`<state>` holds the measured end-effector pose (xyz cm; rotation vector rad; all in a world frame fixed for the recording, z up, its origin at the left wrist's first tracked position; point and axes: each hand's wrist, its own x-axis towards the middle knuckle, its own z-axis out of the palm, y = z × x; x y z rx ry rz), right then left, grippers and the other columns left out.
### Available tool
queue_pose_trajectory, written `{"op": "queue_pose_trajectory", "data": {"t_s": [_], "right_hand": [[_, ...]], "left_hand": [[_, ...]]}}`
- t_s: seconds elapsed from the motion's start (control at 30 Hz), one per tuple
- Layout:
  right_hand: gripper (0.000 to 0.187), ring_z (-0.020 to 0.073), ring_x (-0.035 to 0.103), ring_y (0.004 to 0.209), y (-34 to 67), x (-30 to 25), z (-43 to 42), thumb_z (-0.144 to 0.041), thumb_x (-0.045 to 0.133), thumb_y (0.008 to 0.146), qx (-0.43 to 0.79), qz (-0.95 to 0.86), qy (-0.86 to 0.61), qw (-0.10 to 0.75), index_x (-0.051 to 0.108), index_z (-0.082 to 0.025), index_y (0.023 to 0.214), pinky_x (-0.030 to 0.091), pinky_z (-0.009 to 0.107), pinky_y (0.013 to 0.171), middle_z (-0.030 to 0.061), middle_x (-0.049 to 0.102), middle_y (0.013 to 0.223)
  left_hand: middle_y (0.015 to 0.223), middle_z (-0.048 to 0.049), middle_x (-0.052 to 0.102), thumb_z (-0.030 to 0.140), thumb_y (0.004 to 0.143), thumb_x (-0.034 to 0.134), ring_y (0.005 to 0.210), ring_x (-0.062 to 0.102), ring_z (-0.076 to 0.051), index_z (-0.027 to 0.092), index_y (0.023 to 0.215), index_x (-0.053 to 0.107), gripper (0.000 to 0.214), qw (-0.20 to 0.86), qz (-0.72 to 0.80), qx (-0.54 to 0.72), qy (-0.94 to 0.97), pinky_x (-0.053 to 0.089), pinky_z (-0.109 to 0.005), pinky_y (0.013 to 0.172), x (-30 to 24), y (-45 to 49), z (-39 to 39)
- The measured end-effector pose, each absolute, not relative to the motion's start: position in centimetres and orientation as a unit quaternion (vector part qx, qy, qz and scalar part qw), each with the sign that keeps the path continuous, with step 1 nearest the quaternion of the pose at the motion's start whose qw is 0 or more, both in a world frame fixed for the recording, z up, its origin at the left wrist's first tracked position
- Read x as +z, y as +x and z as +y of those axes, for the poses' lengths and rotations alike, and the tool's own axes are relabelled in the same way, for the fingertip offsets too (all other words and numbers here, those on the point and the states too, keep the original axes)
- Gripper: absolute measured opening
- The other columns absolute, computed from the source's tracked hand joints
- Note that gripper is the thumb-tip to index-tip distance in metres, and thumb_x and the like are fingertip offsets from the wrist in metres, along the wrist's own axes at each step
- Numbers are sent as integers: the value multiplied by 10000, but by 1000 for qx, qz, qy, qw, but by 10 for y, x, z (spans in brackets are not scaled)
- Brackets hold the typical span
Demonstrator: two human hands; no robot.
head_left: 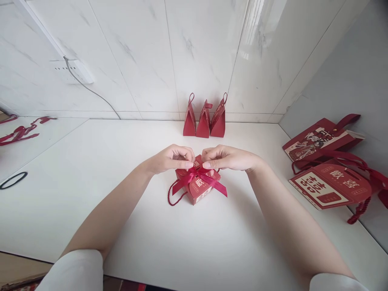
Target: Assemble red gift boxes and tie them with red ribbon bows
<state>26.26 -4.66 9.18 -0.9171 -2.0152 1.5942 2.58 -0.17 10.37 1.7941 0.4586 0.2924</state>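
Observation:
A small red gift box point(203, 189) with gold lettering stands on the white table, a twisted red cord handle point(177, 203) hanging at its left. Across its top lies a bow of shiny red ribbon point(216, 185), its two tails spread left and right. My left hand point(177, 157) is closed in a pinch at the bow's left side, thumb and fingertips together. On the other side my right hand point(224, 157) pinches in the same way. The ribbon between the fingertips is mostly hidden by the fingers.
Three small red triangular boxes point(203, 123) stand by the tiled wall. To the right lie a red gift bag point(321, 139) and a red box with cord point(330, 186). At the left are loose red ribbons point(22, 131), a black ring point(13, 180) and a wall socket point(72, 72) with a cable.

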Motion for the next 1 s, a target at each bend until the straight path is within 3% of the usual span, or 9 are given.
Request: {"op": "queue_pose_trajectory", "data": {"t_s": [0.17,0.37,0.6,0.77,0.87,1.0], "right_hand": [[323,73,387,536,260,87,-45,-480,667,808,604,-678,-342,241,637,-159,789,301,216,461,-16,496,677],[341,60,316,478,261,80,-42,-474,655,825,633,-655,-336,240,583,-154,730,208,215,425,-55,382,558],[373,69,312,521,260,88,-46,-503,618,847,617,-699,-316,173,581,-149,735,255,230,476,-29,453,626],[426,76,294,524,256,99,-55,-523,557,871,556,-732,-369,138,529,-160,652,253,244,501,-43,381,587],[437,78,298,534,254,102,-58,-524,556,863,540,-736,-384,141,529,-159,623,265,247,514,-42,371,589],[346,87,370,569,255,101,-56,-500,619,823,566,-734,-346,147,650,-160,765,311,243,538,-24,480,649]], "left_hand": [[613,19,474,382,825,631,526,367,-53,133,667,553,305,599,271,56,751,300,-209,504,108,28,-4],[618,7,522,428,808,637,515,389,-55,137,666,601,326,576,323,33,750,297,-209,491,112,32,-8],[596,11,505,475,775,644,512,388,-66,144,587,544,393,523,386,14,760,305,-226,505,116,31,-16],[606,4,517,508,782,610,562,451,-95,151,601,565,403,485,384,-8,786,328,-232,528,119,30,-22],[633,4,535,466,804,597,581,470,-97,156,685,628,333,506,354,-10,787,365,-233,556,120,31,-22],[638,-3,533,418,825,587,576,475,-92,144,694,608,304,566,285,-25,773,382,-226,545,115,33,-19]]}}
